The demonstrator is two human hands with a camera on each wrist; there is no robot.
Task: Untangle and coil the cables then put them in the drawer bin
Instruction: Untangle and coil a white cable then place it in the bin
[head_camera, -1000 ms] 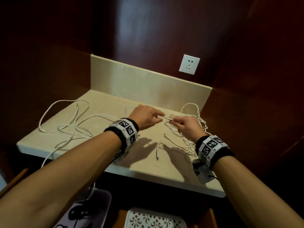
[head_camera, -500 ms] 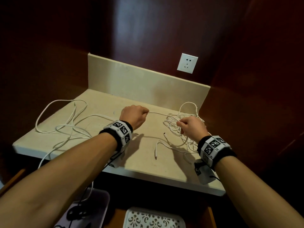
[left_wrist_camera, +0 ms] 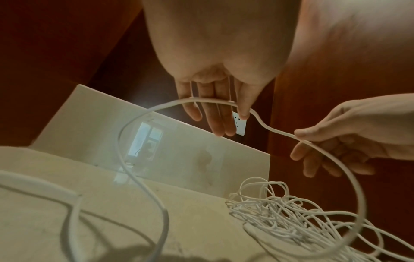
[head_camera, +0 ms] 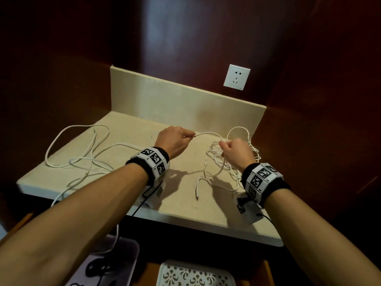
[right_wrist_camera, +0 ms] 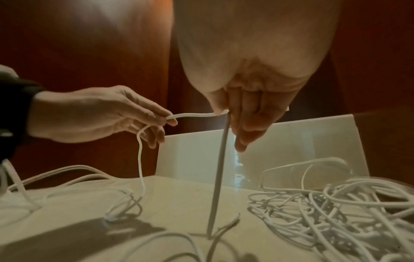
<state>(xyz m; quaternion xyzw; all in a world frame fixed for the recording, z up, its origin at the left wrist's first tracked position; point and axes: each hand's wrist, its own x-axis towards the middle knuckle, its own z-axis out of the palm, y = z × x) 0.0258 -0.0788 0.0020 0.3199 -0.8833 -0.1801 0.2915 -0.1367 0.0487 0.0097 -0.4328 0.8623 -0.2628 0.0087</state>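
A white cable spans the gap between my hands above the beige countertop. My left hand pinches one part of it, and in the left wrist view the cable runs under that hand's fingers. My right hand pinches the same cable just over a tangled heap of thin white cables. The heap lies at the right. Loose loops of white cable sprawl on the left, one strand hanging over the front edge.
A free cable end lies near the counter's front. Below the counter sit a white patterned bin and a grey bin with a black cable in it. A backsplash and wall socket stand behind.
My left hand has drawn away to the left, pulling a length of cable out of the tangle. The right hand stayed over the heap.
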